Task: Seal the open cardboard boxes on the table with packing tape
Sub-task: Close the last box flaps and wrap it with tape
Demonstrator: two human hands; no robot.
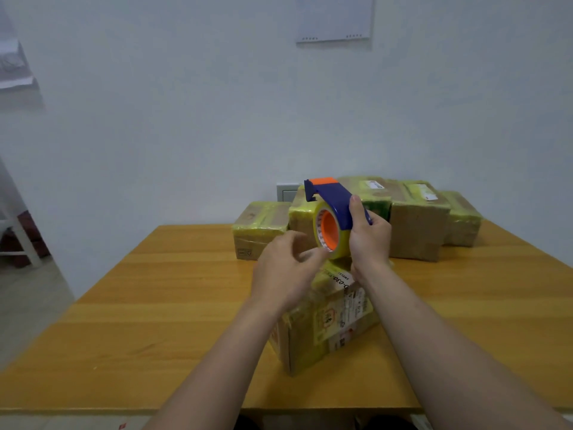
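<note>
Both hands (369, 240) hold tape dispenser (333, 212) above nearest box (328, 321).

Small parcel-packing room or office: wooden table (155, 290) against a bare white wall (186, 119); taped cardboard parcels (415, 225) stacked at 1 o'clock; wall socket (286, 192) and pinned paper sheet (335, 20) at 12 o'clock.

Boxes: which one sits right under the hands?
The lone box at the table's near middle, with printed labels on top. It stands apart, below the tape dispenser; the others are bunched along the far edge by the wall.
</note>
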